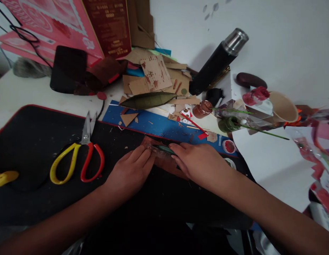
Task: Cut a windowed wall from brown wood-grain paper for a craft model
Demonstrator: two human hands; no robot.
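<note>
A reddish-brown piece of material [168,164] lies on the black mat in front of me. My left hand [131,170] presses its fingertips down on the left end of this piece, the fingers close together. Pinched between the thumb and fingers of my right hand [197,159] is a slim dark green tool [164,148], its tip pointing left toward my left fingertips. What kind of tool it is cannot be made out. Something clear and thin shows under the tool, partly hidden by my hands.
Open scissors [86,138] with yellow and red handles lie left of my hands. Beyond are a blue strip [153,122], cardboard scraps [156,72], a green leaf-like piece [148,100], a black thermos [217,60] and small paint jars [203,109]. White paper [273,166] lies right.
</note>
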